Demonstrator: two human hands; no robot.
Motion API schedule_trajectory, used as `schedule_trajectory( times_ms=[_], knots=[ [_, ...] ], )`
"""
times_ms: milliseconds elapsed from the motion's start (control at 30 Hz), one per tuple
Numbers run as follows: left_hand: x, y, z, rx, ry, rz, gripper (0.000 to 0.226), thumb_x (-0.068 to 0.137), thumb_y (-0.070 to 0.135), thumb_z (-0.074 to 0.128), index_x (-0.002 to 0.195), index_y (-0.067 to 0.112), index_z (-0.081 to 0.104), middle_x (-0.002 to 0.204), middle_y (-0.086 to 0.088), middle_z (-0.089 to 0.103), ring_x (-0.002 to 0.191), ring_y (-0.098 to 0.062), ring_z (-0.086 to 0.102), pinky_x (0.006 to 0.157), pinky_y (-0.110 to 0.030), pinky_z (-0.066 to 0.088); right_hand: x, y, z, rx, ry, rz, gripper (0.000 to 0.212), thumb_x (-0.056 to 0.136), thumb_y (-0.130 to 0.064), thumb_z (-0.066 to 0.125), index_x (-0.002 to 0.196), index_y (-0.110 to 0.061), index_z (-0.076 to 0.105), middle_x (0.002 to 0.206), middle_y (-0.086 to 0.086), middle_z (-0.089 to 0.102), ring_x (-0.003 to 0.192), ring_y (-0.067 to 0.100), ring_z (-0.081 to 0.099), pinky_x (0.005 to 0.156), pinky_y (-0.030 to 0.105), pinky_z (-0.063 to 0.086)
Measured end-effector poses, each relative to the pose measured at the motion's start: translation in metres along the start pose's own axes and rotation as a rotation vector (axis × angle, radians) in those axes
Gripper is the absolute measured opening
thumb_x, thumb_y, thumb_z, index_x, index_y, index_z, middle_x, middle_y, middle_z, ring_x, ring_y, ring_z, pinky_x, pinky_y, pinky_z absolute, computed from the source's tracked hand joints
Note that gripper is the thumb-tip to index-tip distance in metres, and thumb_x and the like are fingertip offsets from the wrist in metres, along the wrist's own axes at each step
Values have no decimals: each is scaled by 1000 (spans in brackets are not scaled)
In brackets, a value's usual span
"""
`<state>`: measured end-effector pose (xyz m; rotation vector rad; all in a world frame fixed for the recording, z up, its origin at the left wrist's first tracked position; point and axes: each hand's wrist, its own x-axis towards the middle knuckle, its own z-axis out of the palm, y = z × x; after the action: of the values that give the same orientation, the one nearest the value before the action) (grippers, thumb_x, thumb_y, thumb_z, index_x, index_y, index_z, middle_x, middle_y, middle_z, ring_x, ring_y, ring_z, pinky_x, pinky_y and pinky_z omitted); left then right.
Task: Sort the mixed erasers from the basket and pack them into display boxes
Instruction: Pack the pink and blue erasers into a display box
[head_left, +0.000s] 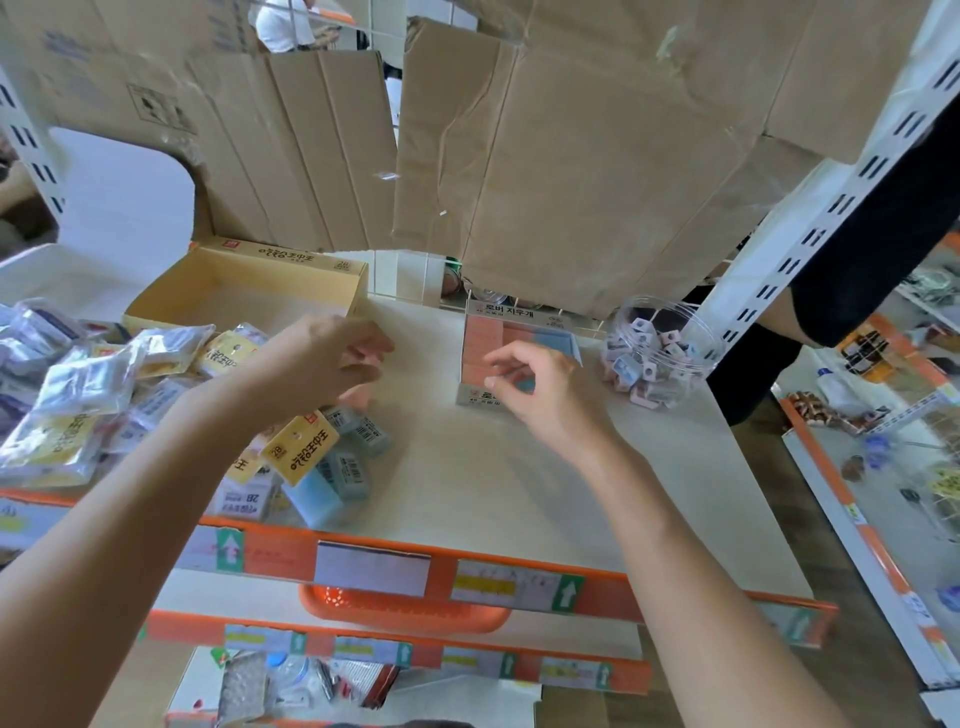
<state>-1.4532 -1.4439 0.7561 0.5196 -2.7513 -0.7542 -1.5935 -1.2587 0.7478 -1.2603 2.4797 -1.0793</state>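
A small display box (470, 312) stands on the shelf, filled with pink erasers (485, 338) and a few blue ones (556, 340). My right hand (540, 387) hovers over its front part, fingers curled on a blue eraser (525, 383) at the box's front row. My left hand (317, 364) is left of the box, above a loose pile of erasers (332, 467), and holds a pink eraser (358, 395) between the fingers. An open yellow display box (249, 291) sits behind it, with nothing visible inside.
A heap of bagged erasers (78, 384) covers the left of the shelf. A clear tub of small sharpeners (654, 353) stands right of the box. Cardboard sheets (571, 156) close the back. An orange basket (405, 610) shows under the shelf edge. A person (857, 260) stands at the right.
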Motion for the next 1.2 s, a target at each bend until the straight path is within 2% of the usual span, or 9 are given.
schedule_trajectory(
  times_ms=[67, 167, 233, 400, 567, 700, 800, 1133, 1200],
  knots=[
    [-2, 4, -1, -290, 0, -10, 25, 87, 10, 61, 110, 19, 61, 100, 9, 67, 87, 0, 63, 81, -16, 49, -2, -7, 3, 89, -41, 2, 16, 86, -16, 66, 102, -16, 68, 85, -9, 62, 76, 5, 56, 74, 22, 44],
    [-7, 16, -3, -839, -109, -71, 29, 81, 24, 64, 110, 22, 60, 103, 4, 71, 92, -8, 67, 65, -18, 54, -4, -20, 10, 322, -165, 35, 14, 87, -12, 65, 99, -19, 64, 81, -5, 61, 70, 8, 55, 69, 24, 45],
    [-10, 21, -3, -1107, -137, -91, 34, 77, 24, 60, 110, 16, 59, 103, -2, 71, 92, -13, 68, 66, -21, 55, -6, -28, 13, 484, -230, 88, 14, 89, -9, 62, 100, -17, 60, 82, 1, 64, 70, 12, 60, 64, 23, 48],
    [-13, 29, 2, -1297, -156, -101, 33, 76, 8, 50, 108, 8, 59, 105, -6, 70, 94, -15, 67, 75, -21, 55, -11, -39, 11, 800, -334, 258, 6, 91, -12, 58, 93, -7, 60, 79, 9, 67, 62, 13, 63, 57, 18, 51],
    [-9, 32, 7, -1277, -103, -120, 34, 73, 10, 55, 106, 8, 60, 95, -3, 70, 83, -12, 67, 71, -20, 56, -10, -37, 11, 929, -267, 307, 8, 89, -7, 59, 81, -10, 60, 69, 3, 66, 55, 9, 60, 52, 15, 47],
    [-5, 34, 14, -1084, -91, -164, 34, 69, 11, 65, 102, 3, 61, 86, -4, 69, 76, -10, 66, 65, -20, 56, -8, -33, 13, 955, -148, 370, 11, 85, -10, 65, 77, -15, 59, 62, -5, 61, 51, 5, 55, 49, 13, 42],
    [-2, 36, 20, -1006, -38, -166, 16, 80, 1, 62, 96, 4, 61, 77, -2, 69, 67, -6, 64, 60, -16, 52, -8, -32, 15, 876, -156, 372, 10, 84, -13, 68, 78, -16, 60, 64, -5, 60, 51, 3, 53, 49, 13, 40],
    [2, 31, 10, -592, -7, -90, 14, 86, 11, 60, 94, 21, 62, 83, -1, 64, 65, -3, 58, 58, -11, 49, 3, -27, 12, 718, -139, 240, 11, 86, -1, 63, 82, -11, 61, 71, 5, 63, 50, 6, 60, 51, 16, 49],
    [2, 23, 4, -294, 47, -70, 19, 83, 16, 66, 101, 21, 61, 88, 5, 63, 69, 0, 56, 68, -19, 50, 4, -24, 12, 749, -120, 266, 12, 85, 1, 63, 81, -10, 59, 70, 6, 63, 50, 6, 61, 52, 16, 50]
  ],
)
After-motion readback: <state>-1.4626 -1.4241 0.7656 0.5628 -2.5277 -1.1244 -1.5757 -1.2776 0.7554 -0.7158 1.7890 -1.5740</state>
